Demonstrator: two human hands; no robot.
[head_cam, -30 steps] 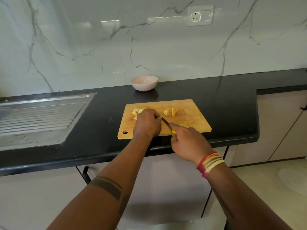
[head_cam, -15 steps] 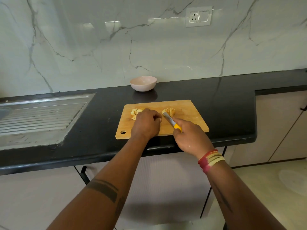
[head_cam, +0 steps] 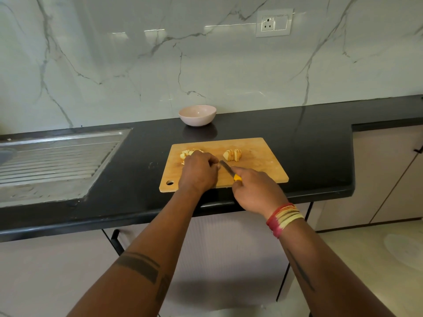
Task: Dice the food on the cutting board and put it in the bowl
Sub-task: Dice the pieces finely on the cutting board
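Observation:
A wooden cutting board [head_cam: 258, 165] lies on the black counter. On it a pile of pale yellow cut pieces [head_cam: 186, 153] shows just beyond my left hand [head_cam: 199, 171], whose curled fingers cover whatever it holds down. A sliced chunk of the same food [head_cam: 233, 155] sits in the board's middle, apart from both hands. My right hand [head_cam: 254, 191] grips a yellow-handled knife [head_cam: 227, 168], its blade pointing at my left fingers. The pale pink bowl [head_cam: 197, 115] stands empty behind the board by the wall.
A steel sink drainboard [head_cam: 55, 161] is set into the black counter [head_cam: 315, 152] on the left. The counter's front edge runs just under my wrists. Cabinets and floor lie to the right.
The knife blade rose toward the sliced chunk half a second ago and has come back down beside my left fingers. My left hand has stayed in place.

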